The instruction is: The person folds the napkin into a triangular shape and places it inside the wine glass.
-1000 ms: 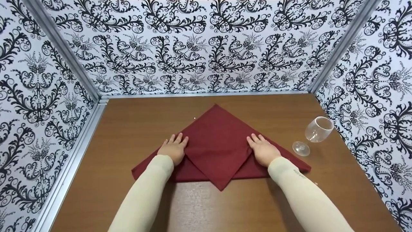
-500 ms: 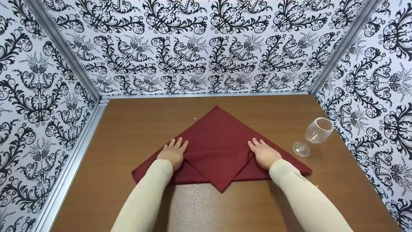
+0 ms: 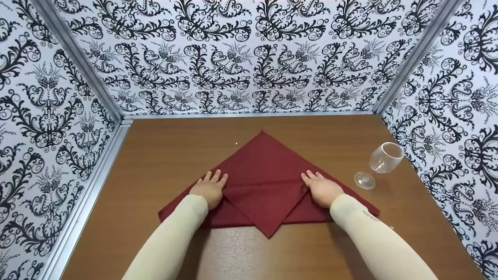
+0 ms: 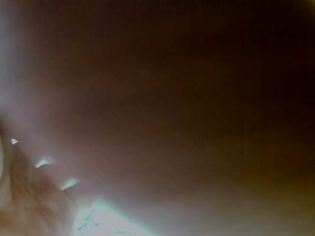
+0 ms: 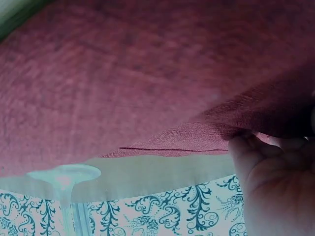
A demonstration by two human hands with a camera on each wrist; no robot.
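- Napkin [image 3: 264, 182]: a dark red cloth lies flat near the middle of the brown bench [image 3: 163, 155], folded into a wide triangle with its peak pointing toward the far wall and a smaller folded point hanging toward the near edge.
- Left hand [image 3: 209, 188]: rests palm down on the left fold of the napkin, fingers straight and slightly spread; it presses the cloth and grips nothing. The left wrist view is too dark and blurred to add detail.
- Right hand [image 3: 321, 188]: rests palm down on the right fold, fingers straight from above. In the right wrist view the fingertips [image 5: 251, 152] meet a raised cloth edge; whether they pinch it cannot be told.
- Wine glass [image 3: 379, 163]: clear, lying on its side at the right of the bench, just beside the napkin's right corner but apart from it.
- Handling (judgement): the napkin is likely light, soft and limp, keeping a crease only under pressure; corners and folded edges offer the best hold. The glass looks fragile and free to roll.
- Change from the earlier frames: both hands stay flat on the same folds; their position and the cloth's shape are nearly unchanged.
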